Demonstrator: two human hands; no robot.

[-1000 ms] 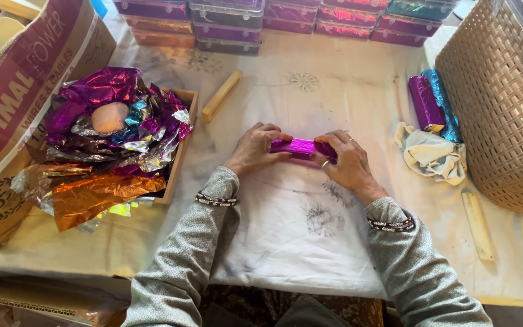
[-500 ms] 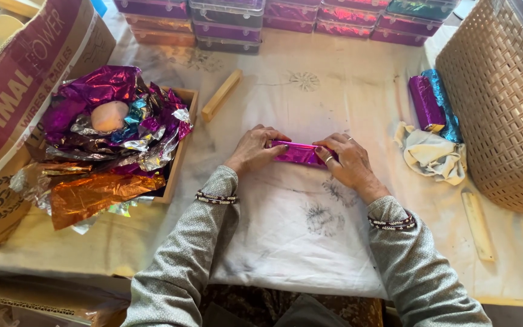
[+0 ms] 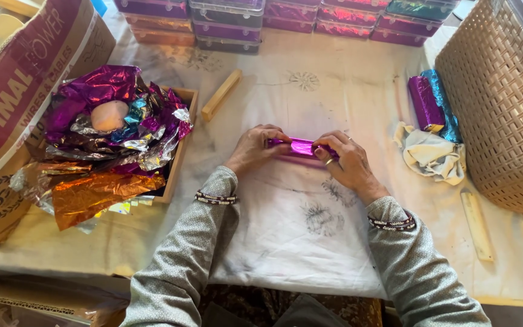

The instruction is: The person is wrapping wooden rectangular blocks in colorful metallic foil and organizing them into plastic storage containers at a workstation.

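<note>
Now both hands (image 3: pixel 301 154) have closed tighter round the purple foil roll (image 3: pixel 301 146).

The purple wrapper (image 3: pixel 301 146) is glossy metallic foil, like the crinkled sheets (image 3: pixel 107 142) (purple, silver, orange) heaped in the wooden tray (image 3: pixel 183 136). The worktop (image 3: pixel 310 91) wears matt, stained white cloth; the basket (image 3: pixel 503 103) looks woven plastic.
</note>
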